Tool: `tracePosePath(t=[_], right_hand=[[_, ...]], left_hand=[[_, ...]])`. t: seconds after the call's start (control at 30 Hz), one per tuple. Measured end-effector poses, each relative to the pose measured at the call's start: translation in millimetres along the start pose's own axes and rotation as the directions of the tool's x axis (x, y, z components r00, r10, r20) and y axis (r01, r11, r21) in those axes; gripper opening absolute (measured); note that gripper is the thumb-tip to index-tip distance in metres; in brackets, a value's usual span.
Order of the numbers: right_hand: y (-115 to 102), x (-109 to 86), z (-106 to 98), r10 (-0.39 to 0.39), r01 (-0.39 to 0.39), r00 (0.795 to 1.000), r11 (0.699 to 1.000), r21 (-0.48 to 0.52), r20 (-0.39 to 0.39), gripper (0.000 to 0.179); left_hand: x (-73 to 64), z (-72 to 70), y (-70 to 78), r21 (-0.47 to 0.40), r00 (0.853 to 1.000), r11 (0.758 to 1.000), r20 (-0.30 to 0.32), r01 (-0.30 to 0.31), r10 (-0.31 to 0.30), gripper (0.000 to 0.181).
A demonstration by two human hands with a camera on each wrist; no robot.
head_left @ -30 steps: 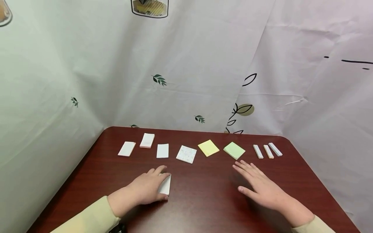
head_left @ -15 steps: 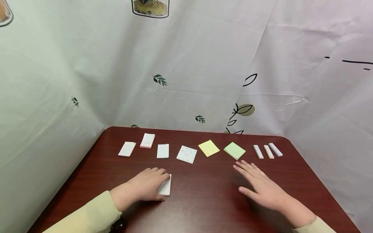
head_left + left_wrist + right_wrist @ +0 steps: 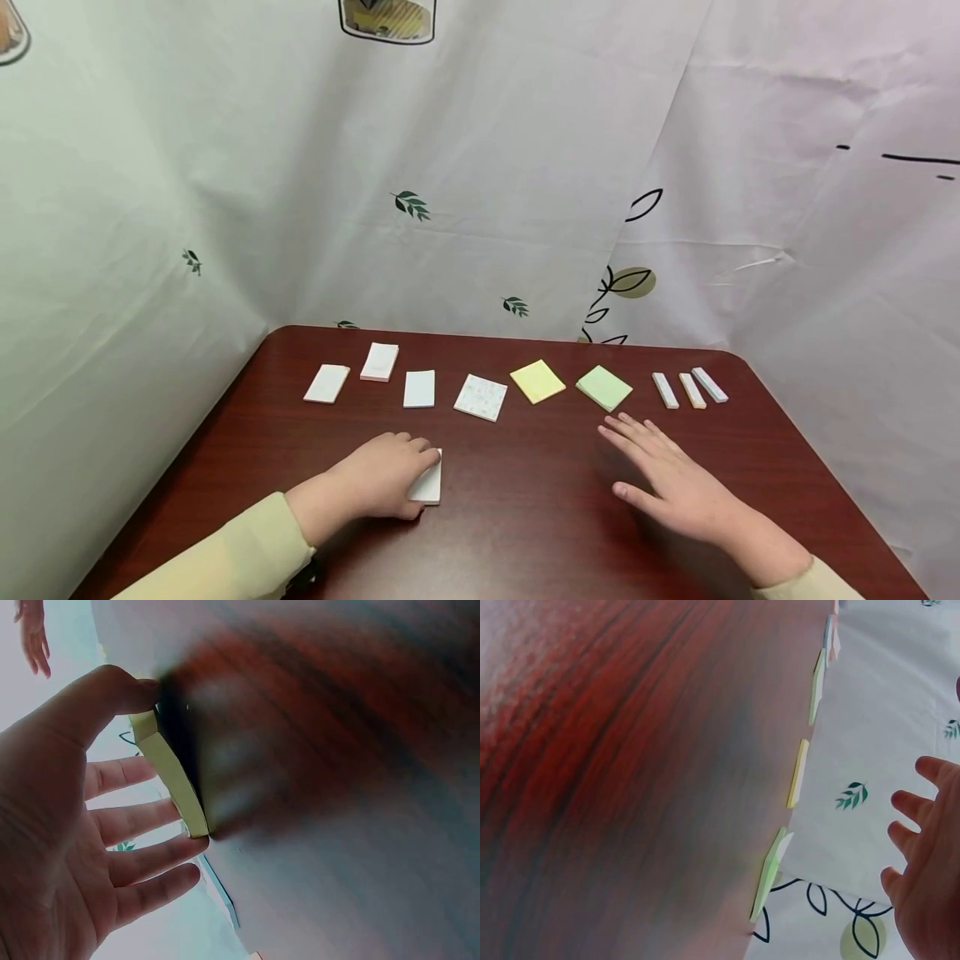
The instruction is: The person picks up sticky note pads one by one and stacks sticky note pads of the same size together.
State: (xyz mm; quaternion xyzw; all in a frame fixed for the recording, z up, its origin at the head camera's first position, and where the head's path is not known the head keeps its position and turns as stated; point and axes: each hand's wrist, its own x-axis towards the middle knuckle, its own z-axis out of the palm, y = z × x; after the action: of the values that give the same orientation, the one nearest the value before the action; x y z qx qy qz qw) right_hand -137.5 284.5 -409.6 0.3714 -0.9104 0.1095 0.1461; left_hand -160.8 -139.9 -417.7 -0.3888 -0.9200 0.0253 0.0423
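My left hand [image 3: 382, 477] grips a small white notepad [image 3: 429, 487] on the table toward the front left. In the left wrist view the same pad [image 3: 176, 780] shows a yellowish edge, with the thumb at one end and a fingertip at the other. Part of its top is hidden under the hand in the head view. My right hand [image 3: 671, 487] holds nothing; its fingers are extended and the thumb stands apart. A pad of green sticky notes [image 3: 604, 387] lies just beyond the right fingertips.
A row along the back of the brown table [image 3: 525, 533] includes several white pads [image 3: 418, 389], a patterned square pad [image 3: 481, 397], a yellow sticky-note pad [image 3: 537, 381] and three narrow strips [image 3: 692, 390]. A pale printed curtain [image 3: 480, 167] hangs behind.
The left fingers, more spread a second ago, have drawn in round the white pad. The pad and the right hand have stayed nearly in place.
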Motion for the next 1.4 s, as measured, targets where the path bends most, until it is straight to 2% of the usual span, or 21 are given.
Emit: tracePosePath(t=[0.13, 0.3, 0.57, 0.7, 0.77, 0.83, 0.93, 1.03, 1.2, 1.3, 1.4], right_hand=[[-1, -0.6, 0, 0.005, -0.005, 1.0, 1.0, 0.0, 0.007, 0.071], [-1, -0.8, -1, 0.031, -0.032, 0.998, 0.999, 0.005, 0.06, 0.071], [-1, -2.2, -3, 0.053, -0.055, 0.994, 0.998, 0.01, 0.095, 0.072], [-3, -2.1, -5, 0.06, -0.062, 0.994, 0.998, 0.014, 0.096, 0.072], [-4, -2.2, -5, 0.06, -0.061, 0.994, 0.998, 0.016, 0.092, 0.072], [-4, -2.5, -4, 0.062, -0.064, 0.994, 0.998, 0.021, 0.09, 0.072], [-5, -3.9, -4, 0.061, -0.063, 0.995, 0.998, 0.027, 0.084, 0.072], [-5, -6.1, -4, 0.061, -0.064, 0.995, 0.997, 0.035, 0.083, 0.072], [-4, -10.1, -5, 0.068, -0.071, 0.994, 0.997, 0.038, 0.08, 0.072], [-3, -11.6, -7, 0.07, -0.073, 0.994, 0.997, 0.032, 0.078, 0.072], [-3, -12.2, -9, 0.074, -0.076, 0.994, 0.997, 0.032, 0.075, 0.073]], left_hand=[[-1.4, 1.5, 1.4, -0.023, 1.0, 1.0, -0.009, 0.022, -0.022, 0.045], [-3.5, 2.3, 0.8, -0.039, 0.999, 0.999, -0.023, 0.033, -0.034, 0.037], [-3.0, 1.8, -2.4, -0.029, 0.998, 1.0, -0.059, 0.002, -0.004, 0.031], [-2.3, 0.7, -5.6, -0.002, 0.995, 0.999, -0.091, -0.043, 0.043, 0.024], [-1.9, 1.0, -7.9, 0.016, 0.989, 0.996, -0.12, -0.084, 0.086, 0.016], [-1.4, 2.1, -10.0, 0.04, 0.977, 0.991, -0.169, -0.126, 0.131, 0.012], [0.3, 3.9, -11.8, 0.071, 0.958, 0.987, -0.24, -0.146, 0.159, 0.015], [3.6, 4.7, -12.0, 0.075, 0.95, 0.99, -0.281, -0.118, 0.135, 0.015], [8.3, 2.4, -12.2, 0.032, 0.96, 0.999, -0.276, -0.043, 0.05, 0.018], [11.2, -2.4, -12.7, -0.06, 0.97, 0.998, -0.239, 0.014, -0.028, 0.02], [14.8, -8.2, -12.8, -0.198, 0.979, 0.977, -0.167, 0.083, -0.117, 0.026]])
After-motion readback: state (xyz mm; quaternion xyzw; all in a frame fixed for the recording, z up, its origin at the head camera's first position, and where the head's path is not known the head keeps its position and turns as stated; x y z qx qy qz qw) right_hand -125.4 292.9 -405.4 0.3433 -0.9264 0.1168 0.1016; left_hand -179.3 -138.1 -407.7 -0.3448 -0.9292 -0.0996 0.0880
